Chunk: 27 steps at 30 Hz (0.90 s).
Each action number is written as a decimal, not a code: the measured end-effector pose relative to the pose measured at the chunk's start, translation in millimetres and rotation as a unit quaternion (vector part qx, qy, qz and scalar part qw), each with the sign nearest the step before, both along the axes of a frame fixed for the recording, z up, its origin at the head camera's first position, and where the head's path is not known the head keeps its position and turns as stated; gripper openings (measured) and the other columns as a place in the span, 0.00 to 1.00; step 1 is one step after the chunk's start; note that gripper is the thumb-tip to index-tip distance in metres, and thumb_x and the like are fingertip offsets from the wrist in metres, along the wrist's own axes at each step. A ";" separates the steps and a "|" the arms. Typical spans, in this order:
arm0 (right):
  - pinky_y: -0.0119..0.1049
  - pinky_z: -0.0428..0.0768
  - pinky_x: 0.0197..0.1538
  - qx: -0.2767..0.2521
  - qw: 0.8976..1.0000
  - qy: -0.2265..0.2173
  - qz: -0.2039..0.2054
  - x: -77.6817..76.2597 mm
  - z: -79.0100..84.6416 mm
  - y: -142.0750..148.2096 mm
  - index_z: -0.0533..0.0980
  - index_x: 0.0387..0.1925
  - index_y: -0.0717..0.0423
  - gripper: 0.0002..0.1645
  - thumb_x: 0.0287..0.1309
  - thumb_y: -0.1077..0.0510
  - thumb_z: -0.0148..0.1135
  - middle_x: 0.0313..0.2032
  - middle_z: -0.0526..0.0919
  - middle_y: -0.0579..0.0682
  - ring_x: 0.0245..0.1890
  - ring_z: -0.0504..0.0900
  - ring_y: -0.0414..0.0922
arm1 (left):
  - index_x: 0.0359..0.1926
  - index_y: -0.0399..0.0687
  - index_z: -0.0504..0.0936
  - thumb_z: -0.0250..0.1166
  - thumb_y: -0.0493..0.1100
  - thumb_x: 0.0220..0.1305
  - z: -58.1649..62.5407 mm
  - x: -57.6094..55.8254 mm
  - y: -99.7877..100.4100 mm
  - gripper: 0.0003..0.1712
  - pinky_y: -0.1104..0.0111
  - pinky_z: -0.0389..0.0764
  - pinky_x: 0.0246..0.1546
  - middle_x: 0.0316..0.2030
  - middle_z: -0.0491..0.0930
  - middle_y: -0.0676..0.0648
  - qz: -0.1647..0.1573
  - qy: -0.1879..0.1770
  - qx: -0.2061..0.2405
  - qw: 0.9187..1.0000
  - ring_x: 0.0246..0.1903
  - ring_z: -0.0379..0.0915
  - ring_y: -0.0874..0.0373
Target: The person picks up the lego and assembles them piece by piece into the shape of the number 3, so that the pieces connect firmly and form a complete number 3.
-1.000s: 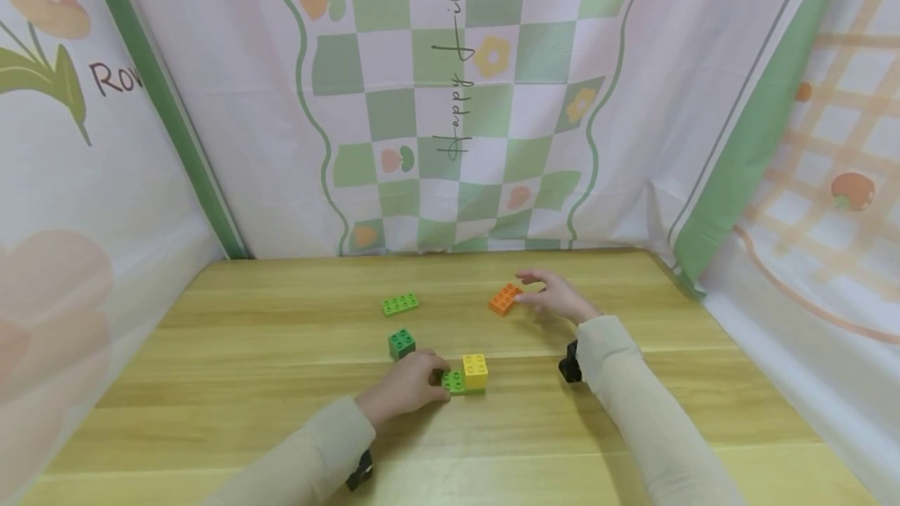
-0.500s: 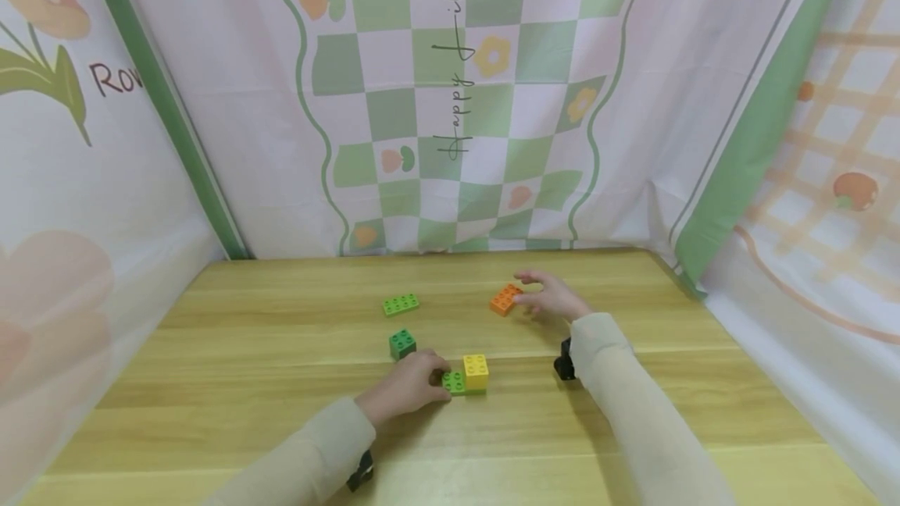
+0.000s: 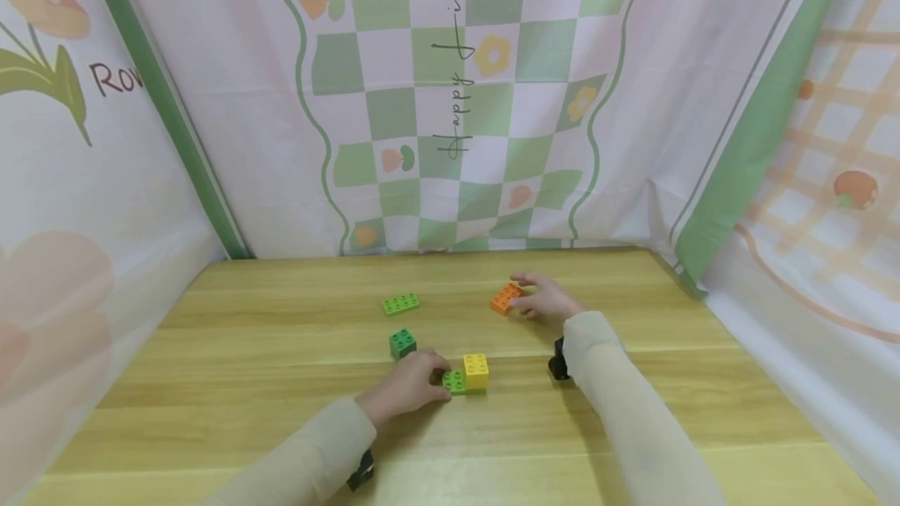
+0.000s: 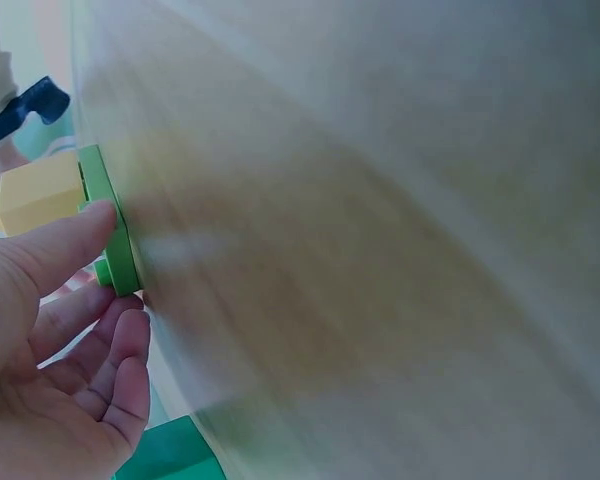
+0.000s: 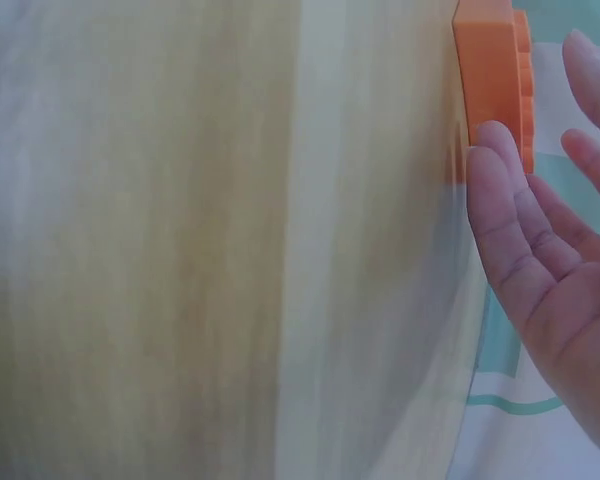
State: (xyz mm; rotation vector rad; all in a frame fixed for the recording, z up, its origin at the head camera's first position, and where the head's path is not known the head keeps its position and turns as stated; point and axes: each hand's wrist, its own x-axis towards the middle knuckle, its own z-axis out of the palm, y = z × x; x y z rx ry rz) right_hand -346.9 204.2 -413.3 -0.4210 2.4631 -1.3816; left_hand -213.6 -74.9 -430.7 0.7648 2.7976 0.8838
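Orange brick (image 3: 501,301) studs up and set at a slant on the far part of the counter (image 3: 211,381), right of centre. Right hand (image 3: 550,300) at its near-right end, fingers spread and uncurled, no grip; fingertips overlap the brick's end in the wrist view, contact not certain. Lime base (image 3: 453,383) nearer the person, flat, left end pinched between thumb and fingers of the left hand (image 3: 408,385); yellow brick (image 3: 476,370) seated on its right half, left half studs bare. Step in hand, as I judge it: reaching for the orange brick while the base is steadied. Next move seems to call for the right fingers to close on the brick's sides, lift it level, and leave the base undisturbed. Dark green brick (image 3: 402,343) just beyond the left hand; second lime brick (image 3: 401,304) farther back, loose. Checkered cloth (image 3: 460,112) hangs behind the counter's far edge.
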 end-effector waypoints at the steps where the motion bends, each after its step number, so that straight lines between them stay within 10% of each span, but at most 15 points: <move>1: 0.41 0.78 0.40 0.005 1.000 0.001 0.002 -0.1 0.0 -0.4 0.55 0.66 0.65 0.38 0.57 0.63 0.61 0.63 0.56 0.68 0.37 0.78 0.52 | 0.45 0.40 0.81 0.72 0.42 0.49 0.2 0.1 0.1 0.21 0.71 0.74 0.38 0.34 0.75 0.53 0.001 -0.001 -0.001 1.000 0.35 0.71 0.62; 27: 0.38 0.78 0.37 0.033 0.999 -0.006 0.004 -2.5 -4.4 -6.9 0.60 0.63 0.68 0.32 0.59 0.66 0.57 0.55 0.63 0.70 0.35 0.74 0.48 | 0.44 0.41 0.81 0.71 0.43 0.49 0.0 -0.9 -0.2 0.20 0.72 0.74 0.37 0.34 0.75 0.53 -0.001 -0.002 -0.007 1.000 0.34 0.69 0.64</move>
